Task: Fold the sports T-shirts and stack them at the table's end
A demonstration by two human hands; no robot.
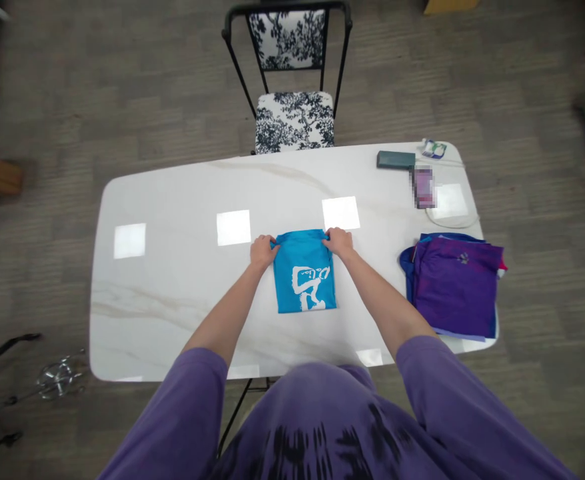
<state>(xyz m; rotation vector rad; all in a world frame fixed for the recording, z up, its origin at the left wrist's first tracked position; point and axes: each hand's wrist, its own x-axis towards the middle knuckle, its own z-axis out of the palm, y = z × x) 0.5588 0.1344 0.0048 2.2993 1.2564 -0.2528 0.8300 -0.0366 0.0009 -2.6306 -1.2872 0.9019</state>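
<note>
A bright blue T-shirt [292,270], folded into a neat rectangle with a white printed design facing up, lies flat on the white marbled table [172,267]. My left hand [263,252] pinches its far left corner between thumb and fingers. At the far right corner, my right hand [339,241] grips the fabric the same way. Both forearms reach across the table from the near side, one on each side of the shirt. The cloth under my fingertips is partly hidden.
On the right end sits a stack of folded clothes, with a purple garment [457,287] on top. Behind it are a phone [424,187], a dark green case [396,160], a small packet [434,149] and a white cable. A patterned chair [295,120] stands beyond the far edge.
</note>
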